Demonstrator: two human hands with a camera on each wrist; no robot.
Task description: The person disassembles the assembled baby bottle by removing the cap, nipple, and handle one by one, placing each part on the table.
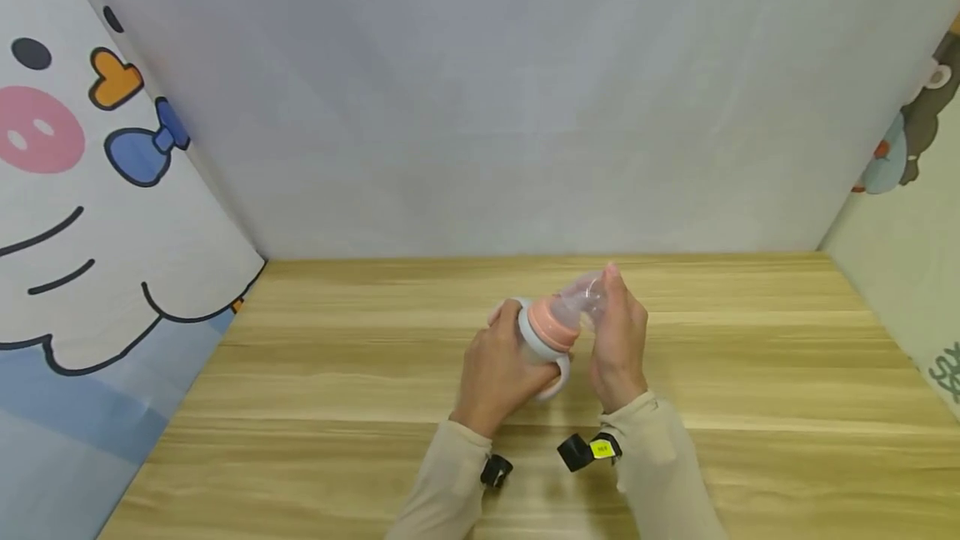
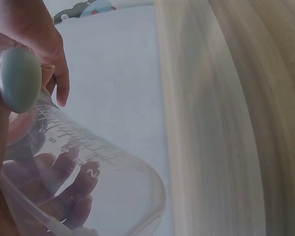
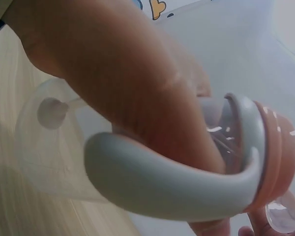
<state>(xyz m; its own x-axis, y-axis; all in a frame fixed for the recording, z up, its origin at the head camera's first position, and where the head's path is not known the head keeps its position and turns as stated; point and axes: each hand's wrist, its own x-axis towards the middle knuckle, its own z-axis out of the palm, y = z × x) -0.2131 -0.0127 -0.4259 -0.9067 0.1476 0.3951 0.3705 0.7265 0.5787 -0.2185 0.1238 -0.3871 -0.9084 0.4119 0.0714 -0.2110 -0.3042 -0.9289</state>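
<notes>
My left hand (image 1: 498, 373) grips a clear baby bottle (image 2: 132, 182) round its body, with fingers visible through the printed wall in the left wrist view. The bottle has a pale grey handle ring (image 3: 167, 187) and a peach screw collar (image 1: 553, 324), and it leans toward the right hand. A straw with a round weight (image 3: 52, 113) lies inside. My right hand (image 1: 621, 340) holds a clear domed cap (image 1: 590, 294) at the collar end. The cap is tilted against the bottle's line; whether it touches the collar I cannot tell.
The bottle is held above a wood-grain table (image 1: 337, 390). A plain pale wall sheet (image 1: 525, 107) rises behind it. Cartoon-printed sheets (image 1: 82, 273) stand at the left and right sides. Each wrist wears a small black camera (image 1: 575, 452).
</notes>
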